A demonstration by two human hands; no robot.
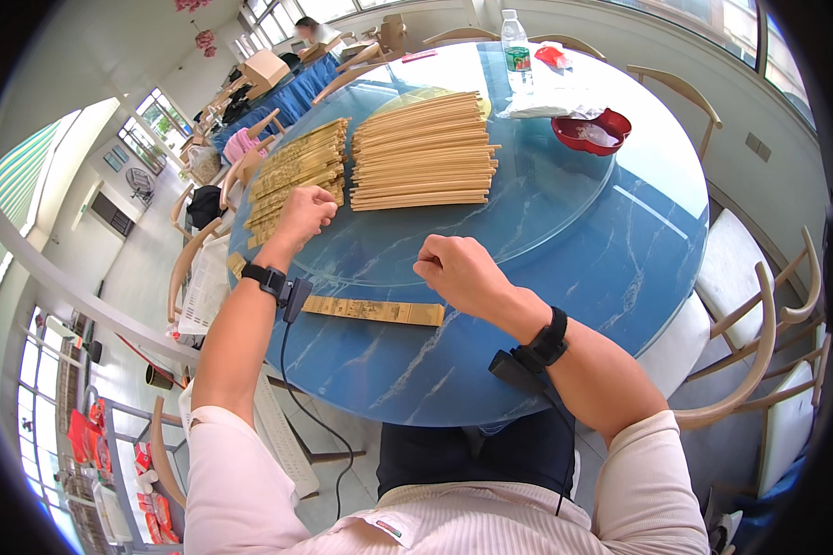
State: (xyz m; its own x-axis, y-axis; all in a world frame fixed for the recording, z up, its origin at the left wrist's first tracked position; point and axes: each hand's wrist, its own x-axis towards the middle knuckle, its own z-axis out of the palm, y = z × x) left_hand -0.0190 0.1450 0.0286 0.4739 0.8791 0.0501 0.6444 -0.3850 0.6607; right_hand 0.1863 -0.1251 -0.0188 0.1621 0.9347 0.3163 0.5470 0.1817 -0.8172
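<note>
My left hand is closed with fingers curled, over the right edge of a pile of gold printed paper strips. My right hand is closed too, apart from everything, above the blue marble-patterned table. Neither hand shows anything sticking out; the insides of the fingers are hidden. Beyond my hands lies a neat stack of pale, thin wooden sticks, like chopsticks, on a glass turntable. A single flat gold printed strip lies close to the near edge, between my forearms.
At the far side stand a clear water bottle, a white plastic bag and a red lobed dish with something white inside. Wooden chairs surround the table. Farther back, a person sits near a blue-draped table.
</note>
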